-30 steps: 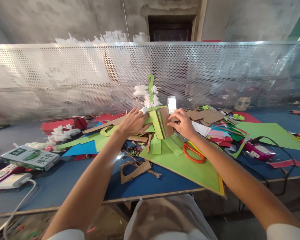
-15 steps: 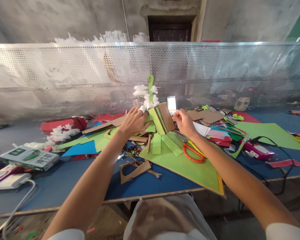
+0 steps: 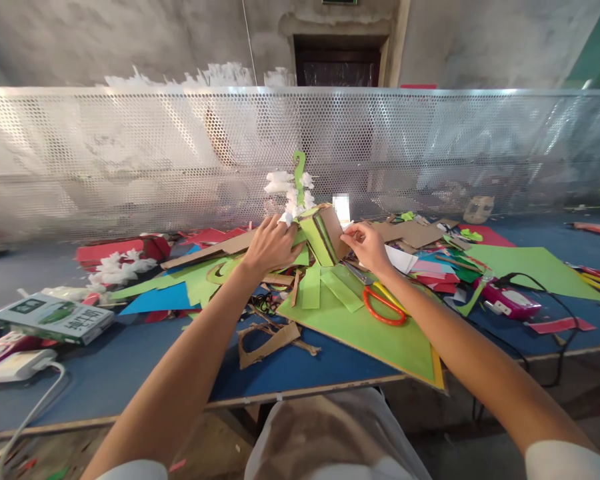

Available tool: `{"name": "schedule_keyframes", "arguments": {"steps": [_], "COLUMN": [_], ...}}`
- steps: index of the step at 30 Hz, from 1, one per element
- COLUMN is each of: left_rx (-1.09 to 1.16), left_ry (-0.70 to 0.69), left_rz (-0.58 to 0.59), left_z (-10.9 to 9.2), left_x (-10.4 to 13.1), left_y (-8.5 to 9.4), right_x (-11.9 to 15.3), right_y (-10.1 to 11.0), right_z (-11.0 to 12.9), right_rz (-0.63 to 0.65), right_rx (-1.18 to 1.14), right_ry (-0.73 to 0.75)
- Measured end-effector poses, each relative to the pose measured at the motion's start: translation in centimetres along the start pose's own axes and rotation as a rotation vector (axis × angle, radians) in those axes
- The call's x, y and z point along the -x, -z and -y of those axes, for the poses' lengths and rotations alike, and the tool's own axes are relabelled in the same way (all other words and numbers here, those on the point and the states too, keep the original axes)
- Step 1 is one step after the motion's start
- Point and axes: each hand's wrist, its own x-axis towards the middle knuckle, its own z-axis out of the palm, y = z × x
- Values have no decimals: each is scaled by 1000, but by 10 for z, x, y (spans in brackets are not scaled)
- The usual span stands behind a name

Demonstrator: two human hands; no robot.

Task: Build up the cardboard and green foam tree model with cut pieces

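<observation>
A small cardboard box point(image 3: 317, 239) covered partly in green paper stands tilted at the middle of the table. Behind it rises a green hooked strip point(image 3: 300, 170) with white fluffy tufts point(image 3: 280, 181) around it. My left hand point(image 3: 274, 245) is curled on the left of this green paper craft, thumb toward the box, some fingertips hidden. At the box's bare brown side, my right hand point(image 3: 367, 243) is closed in a pinch; whatever lies between the fingertips is too small to make out. Scissors point(image 3: 385, 307) with orange and yellow handles lie under my right wrist.
Green sheet point(image 3: 370, 340) lies in front, with cardboard scraps point(image 3: 270, 343) beside it. A milk carton point(image 3: 53, 317) and white charger point(image 3: 17, 365) are at left. At right are a magenta device point(image 3: 510, 298) with a black cord and a green sheet point(image 3: 535, 267). A perforated metal screen point(image 3: 155, 160) stands behind.
My right hand has shifted slightly left, its fingertips now closer to the box's brown side. My left hand keeps its place on the craft. The view has moved a little.
</observation>
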Motion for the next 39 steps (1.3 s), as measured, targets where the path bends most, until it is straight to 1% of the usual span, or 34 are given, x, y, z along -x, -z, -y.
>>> {"name": "schedule_keyframes", "arguments": {"steps": [5,9,14,18,21,27,30,34,39], "left_rx": [-10,10,13,23,28,41,53,60,43], "left_ry": [10,25,47,118,191,382,432,406,318], "left_rz": [-11,7,24,45,45,-6,-13,-20,-15], "left_z": [-3,-4,-5,-2,6,32,42,42,26], "left_x": [0,0,-1,0,2,11,16,17,12], "left_y": [-1,-1,-1,-2,-3,-6,-7,-11,-13], "right_x": [0,1,0,-4,-6,-2,0,1,2], "right_y": [1,0,0,5,10,16,15,14,10], "right_z": [-1,-1,-4,-9,-12,-11,-7,-4,-1], "right_rz": [5,18,24,24,116,446,525,512,394], "right_rx": [57,110,133,163,195,298,293,250,177], "right_ry": [54,108,98,87,41,-87,-104,-106,-146]}}
